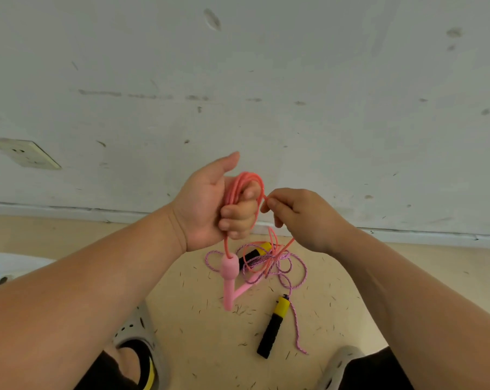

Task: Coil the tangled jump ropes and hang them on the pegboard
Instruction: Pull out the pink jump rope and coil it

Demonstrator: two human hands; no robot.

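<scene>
My left hand (210, 206) grips several loops of the pink jump rope (245, 181), held up in front of the wall. One pink handle (229, 280) dangles below that fist; the second pink handle (248, 285) lies on the floor beneath it. My right hand (303, 218) pinches the pink cord just right of the coil, and the cord runs down from it to the floor. There it crosses a purple speckled rope (291, 277) with yellow-and-black handles, one (273, 325) lying free, the other (255, 253) under the tangle.
A scuffed white wall (266, 94) rises close ahead, with a socket (27, 153) at the left. The tan floor (210, 347) is littered with small dark bits. My two grey clogs (137, 336) flank the ropes at the bottom.
</scene>
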